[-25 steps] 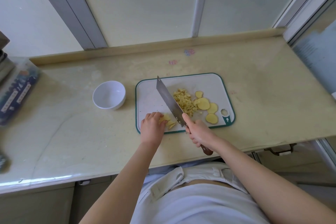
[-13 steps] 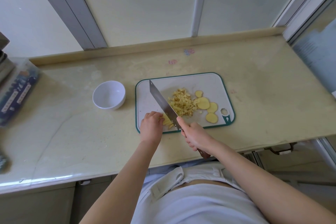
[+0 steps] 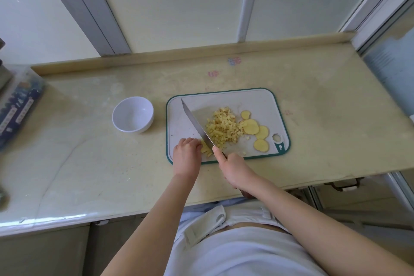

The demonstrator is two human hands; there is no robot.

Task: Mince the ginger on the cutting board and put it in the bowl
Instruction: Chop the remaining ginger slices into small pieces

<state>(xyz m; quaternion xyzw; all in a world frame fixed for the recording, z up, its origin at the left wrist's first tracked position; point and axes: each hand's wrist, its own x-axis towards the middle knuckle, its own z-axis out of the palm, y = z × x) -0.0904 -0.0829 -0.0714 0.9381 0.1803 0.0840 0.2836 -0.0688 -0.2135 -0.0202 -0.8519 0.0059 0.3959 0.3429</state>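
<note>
knife (image 3: 196,124): right hand (image 3: 235,169) wraps the handle, blade diagonal, tip pointing away-left
ginger strips (image 3: 205,149): left hand (image 3: 187,155) fingers curled, pinning them right beside blade

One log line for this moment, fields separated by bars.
right hand: grips steel cleaver | left hand: holds yellow ginger strips | white round bowl: empty | green-rimmed white board: minced pile, four slices

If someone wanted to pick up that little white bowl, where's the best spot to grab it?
Probably the white bowl by its rim, pinched from above on the near side: it stands upright, empty, open-topped, apart from the cutting board.
</note>
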